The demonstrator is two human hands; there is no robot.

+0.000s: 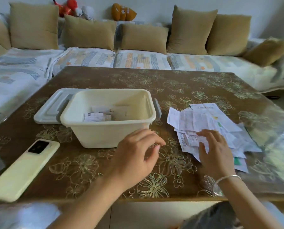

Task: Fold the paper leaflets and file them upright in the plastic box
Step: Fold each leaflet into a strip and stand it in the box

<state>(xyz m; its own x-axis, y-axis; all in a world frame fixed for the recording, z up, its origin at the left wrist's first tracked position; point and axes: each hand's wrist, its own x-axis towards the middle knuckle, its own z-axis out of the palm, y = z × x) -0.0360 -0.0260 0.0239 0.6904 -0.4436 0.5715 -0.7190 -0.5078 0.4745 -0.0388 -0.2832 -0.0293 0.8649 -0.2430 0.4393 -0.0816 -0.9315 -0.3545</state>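
The pile of loose leaflets (204, 119) is spread flat on the tabletop (171, 83), just to the right of the plastic box (104, 134) and not touching it. The pile is stretched from level with the far side of the box down past its near side, toward the person. Many sheets are laid crooked over each other, so no single edge is lined up.

The right hand (215, 151) is laid on the near part of this pile, right of the box. Its fingers (207, 133) are spread and almost straight, pressed on the top sheet. No sheet is seen to be pinched. This hand is much the nearer one to the pile, so the next sheet is best picked by it.

The left hand (134, 151) is held above the tabletop just in front of the near right corner of the box. Its fingers (154, 141) are loosely curled and nothing is held in them.

A few folded leaflets (98, 115) are seen inside the box, at the bottom. Most of the pile is not yet folded, so the job is judged to be early
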